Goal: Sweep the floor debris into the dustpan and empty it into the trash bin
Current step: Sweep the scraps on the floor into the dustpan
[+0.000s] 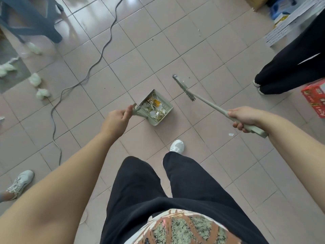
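Note:
A pale green dustpan (168,106) sits low over the tiled floor, filled with paper scraps and yellowish debris (154,107). My left hand (117,118) grips its handle at the pan's left side. My right hand (243,118) grips the long handle of a matching green broom (183,88). The broom's head points up-left, to the right of the pan and apart from it. A small white scrap (230,134) lies on the floor below my right hand. No trash bin is in view.
A grey cable (98,61) snakes across the floor on the left, near crumpled white wads (42,93). A blue chair (35,20) stands top left. Another person's legs (288,67) stand at right beside a red box (314,97). A foot (21,181) shows at lower left.

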